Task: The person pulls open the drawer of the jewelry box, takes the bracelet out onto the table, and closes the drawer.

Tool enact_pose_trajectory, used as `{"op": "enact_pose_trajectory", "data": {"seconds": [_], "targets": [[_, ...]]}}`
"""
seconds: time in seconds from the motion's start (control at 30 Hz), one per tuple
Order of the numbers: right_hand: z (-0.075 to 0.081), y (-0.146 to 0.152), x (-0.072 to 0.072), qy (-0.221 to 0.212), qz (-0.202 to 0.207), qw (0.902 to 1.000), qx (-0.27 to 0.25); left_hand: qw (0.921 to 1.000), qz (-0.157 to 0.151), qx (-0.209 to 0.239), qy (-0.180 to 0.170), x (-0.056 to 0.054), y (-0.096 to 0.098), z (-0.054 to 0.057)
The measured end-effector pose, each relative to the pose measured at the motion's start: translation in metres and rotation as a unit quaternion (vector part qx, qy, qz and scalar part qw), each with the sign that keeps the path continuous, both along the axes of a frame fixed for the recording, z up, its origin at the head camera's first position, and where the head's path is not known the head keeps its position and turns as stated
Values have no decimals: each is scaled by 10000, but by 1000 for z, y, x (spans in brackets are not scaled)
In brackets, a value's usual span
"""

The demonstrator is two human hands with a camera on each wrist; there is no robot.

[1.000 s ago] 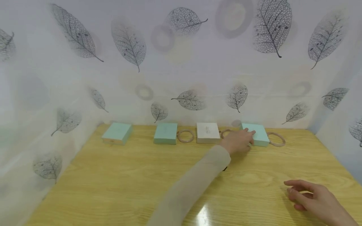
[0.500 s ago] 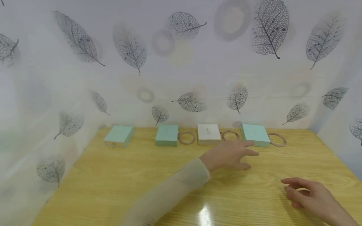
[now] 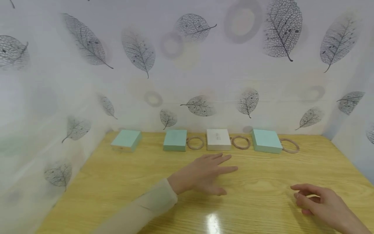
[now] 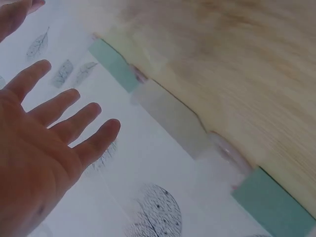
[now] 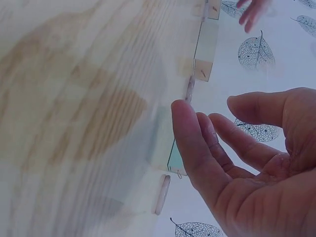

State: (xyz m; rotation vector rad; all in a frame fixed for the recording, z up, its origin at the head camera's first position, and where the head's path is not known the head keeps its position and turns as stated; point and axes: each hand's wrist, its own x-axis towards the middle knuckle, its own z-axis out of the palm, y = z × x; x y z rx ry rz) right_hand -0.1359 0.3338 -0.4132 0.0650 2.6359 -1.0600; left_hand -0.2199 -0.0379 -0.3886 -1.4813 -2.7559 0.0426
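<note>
My left hand (image 3: pixel 204 174) is over the middle of the table with its fingers spread and nothing in it. Beyond its fingertips sits a white box (image 3: pixel 218 139), with a pinkish ring-shaped bangle (image 3: pixel 241 142) at its right side. In the left wrist view the palm (image 4: pixel 39 148) faces the camera, bare. My right hand (image 3: pixel 324 203) stays near the table's right front, fingers loosely bent and holding nothing. A mint-green box (image 3: pixel 266 141) and another bangle (image 3: pixel 290 145) lie at the back right, away from both hands.
Along the back edge of the wooden table (image 3: pixel 122 175) stand two more mint boxes, one at the far left (image 3: pixel 126 140) and one left of the middle (image 3: pixel 175 140), the latter with a bangle (image 3: pixel 195 143) beside it. A leaf-patterned cloth (image 3: pixel 181 78) rises behind.
My left hand has left the right-hand mint box and drawn back toward the left and front, its fingers spreading. The right hand has hardly moved.
</note>
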Motion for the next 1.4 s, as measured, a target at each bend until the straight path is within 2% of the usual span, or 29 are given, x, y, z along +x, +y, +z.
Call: {"op": "enact_pose_trajectory", "data": {"seconds": [0.17,0.37,0.53,0.73,1.0,1.2,1.4], "targets": [[1,-1,-1,11,36,10000,-54,9998,188,-18,33,10,-32,-5],[0,-3,-2,77,49,9999,-52,9995,230,160,148,21,-66,-10],[-2,-3,0,150,64,9997,-181,9990,294,323,20,28,-86,-15],[-3,-2,0,-6,18,9992,-404,9969,716,264,-193,32,-103,-22],[-3,-6,0,-1,-9,9996,-266,9907,1099,721,-359,31,-132,-21],[-4,-7,0,18,46,9995,-311,9836,1629,756,-150,24,-159,-21],[-4,-7,-1,-15,16,9993,-361,9754,2076,720,-180,19,-182,-16]]}}
